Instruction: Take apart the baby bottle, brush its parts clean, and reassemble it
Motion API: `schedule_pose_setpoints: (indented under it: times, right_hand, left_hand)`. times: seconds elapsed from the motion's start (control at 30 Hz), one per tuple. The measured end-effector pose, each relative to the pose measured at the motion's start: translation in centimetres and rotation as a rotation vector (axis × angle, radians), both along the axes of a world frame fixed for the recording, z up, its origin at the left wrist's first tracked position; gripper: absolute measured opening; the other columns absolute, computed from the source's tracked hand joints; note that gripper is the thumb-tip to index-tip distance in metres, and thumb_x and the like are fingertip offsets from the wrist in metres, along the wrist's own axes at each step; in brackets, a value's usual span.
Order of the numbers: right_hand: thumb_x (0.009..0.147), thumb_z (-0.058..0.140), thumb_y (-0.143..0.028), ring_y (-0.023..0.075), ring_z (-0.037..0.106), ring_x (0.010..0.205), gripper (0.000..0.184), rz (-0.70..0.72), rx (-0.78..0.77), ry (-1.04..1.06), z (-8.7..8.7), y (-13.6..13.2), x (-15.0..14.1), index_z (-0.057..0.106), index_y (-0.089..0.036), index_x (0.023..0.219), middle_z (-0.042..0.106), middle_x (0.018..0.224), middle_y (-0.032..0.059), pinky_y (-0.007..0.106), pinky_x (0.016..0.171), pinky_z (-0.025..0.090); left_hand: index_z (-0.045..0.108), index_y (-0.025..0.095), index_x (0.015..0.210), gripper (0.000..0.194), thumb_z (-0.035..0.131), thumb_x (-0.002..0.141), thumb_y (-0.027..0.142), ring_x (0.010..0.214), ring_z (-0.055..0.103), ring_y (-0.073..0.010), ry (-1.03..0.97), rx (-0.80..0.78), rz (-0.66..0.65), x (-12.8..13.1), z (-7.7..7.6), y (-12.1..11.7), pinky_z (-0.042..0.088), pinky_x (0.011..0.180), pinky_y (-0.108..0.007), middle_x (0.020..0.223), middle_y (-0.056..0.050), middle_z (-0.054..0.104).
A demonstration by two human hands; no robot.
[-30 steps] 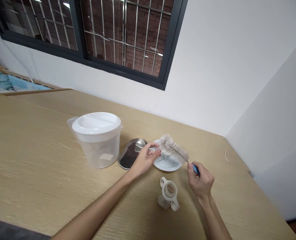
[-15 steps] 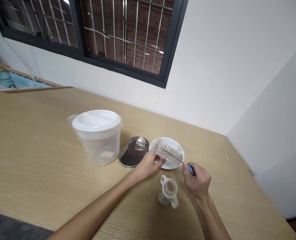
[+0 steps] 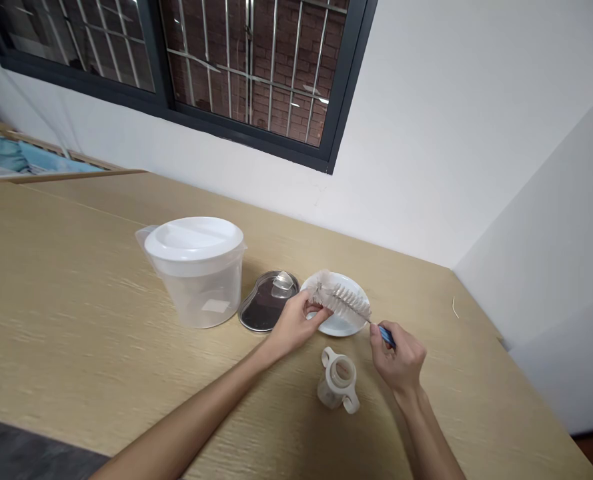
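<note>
A white-bristled bottle brush point(image 3: 347, 299) is held aslant above a white plate point(image 3: 341, 328). My right hand point(image 3: 400, 357) is closed round its blue handle. At the other end, my left hand point(image 3: 299, 320) has its fingers curled against the bristles of the head; the fingertips are partly hidden by the bristles. In front of the plate, an open-topped baby bottle point(image 3: 337, 380) with two side handles stands on the table.
A kidney-shaped metal tray point(image 3: 259, 313) with a small clear piece in it lies left of the plate. Farther left stands a translucent pitcher point(image 3: 201, 287) with a white lid. A thin pale strip point(image 3: 455, 307) lies on the table at right. Behind is the wall with a barred window.
The brush has come lower and slightly left over the plate, both hands moving with it. My left hand's fingers have curled in on the bristles. The bottle stays put.
</note>
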State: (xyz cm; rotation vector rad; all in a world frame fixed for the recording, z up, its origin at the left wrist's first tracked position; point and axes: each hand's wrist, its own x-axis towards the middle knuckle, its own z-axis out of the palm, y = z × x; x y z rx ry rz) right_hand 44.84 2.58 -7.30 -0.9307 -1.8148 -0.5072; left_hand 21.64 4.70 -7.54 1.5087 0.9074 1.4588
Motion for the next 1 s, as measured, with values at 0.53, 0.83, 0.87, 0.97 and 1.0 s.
schedule_pose_setpoints:
  times: [0.53,0.83,0.87,0.97,1.0]
  right_hand:
    - [0.091,0.066,-0.026,0.0078,0.048,0.047,0.016,-0.075,0.014,0.040,0.0,0.4,0.9,0.061,-0.016,0.080,0.051,0.056,-0.0055,0.023,0.052,0.033]
    - [0.091,0.066,-0.026,0.0082,0.049,0.048,0.015,-0.066,0.015,0.028,0.3,0.3,0.8,0.061,-0.016,0.080,0.053,0.058,-0.0047,0.023,0.053,0.034]
    - [0.091,0.066,-0.026,0.0082,0.049,0.048,0.016,-0.065,0.015,0.025,0.3,0.3,0.7,0.061,-0.016,0.079,0.053,0.057,-0.0047,0.023,0.053,0.033]
    - [0.091,0.065,-0.026,0.0081,0.048,0.048,0.016,-0.065,0.017,0.015,0.4,0.2,0.6,0.061,-0.016,0.078,0.052,0.056,-0.0048,0.024,0.052,0.033]
    - [0.091,0.065,-0.025,0.0081,0.048,0.048,0.016,-0.064,0.018,0.012,0.4,0.2,0.6,0.061,-0.016,0.078,0.052,0.056,-0.0048,0.024,0.052,0.033]
  left_hand:
    - [0.052,0.018,0.105,0.052,0.087,0.068,0.024,0.072,0.063,-0.0094,-0.244,-0.065,0.078,-0.2,1.4,-0.4,0.053,0.070,-0.022,0.083,0.002,0.061]
    - [0.051,0.020,0.103,0.052,0.088,0.067,0.022,0.072,0.064,-0.0098,-0.232,-0.050,0.061,-0.4,0.9,0.0,0.051,0.069,-0.021,0.082,0.003,0.062]
    - [0.051,0.020,0.103,0.052,0.088,0.067,0.023,0.072,0.064,-0.0098,-0.229,-0.054,0.061,-0.4,0.9,0.0,0.051,0.068,-0.021,0.083,0.002,0.063]
    - [0.053,0.019,0.104,0.052,0.087,0.066,0.023,0.075,0.065,-0.0109,-0.206,-0.066,0.052,-0.4,1.1,0.0,0.051,0.070,-0.022,0.093,-0.001,0.066]
    - [0.053,0.018,0.104,0.051,0.087,0.066,0.024,0.076,0.065,-0.0114,-0.196,-0.067,0.049,-0.3,1.1,-0.1,0.051,0.071,-0.023,0.095,-0.002,0.066]
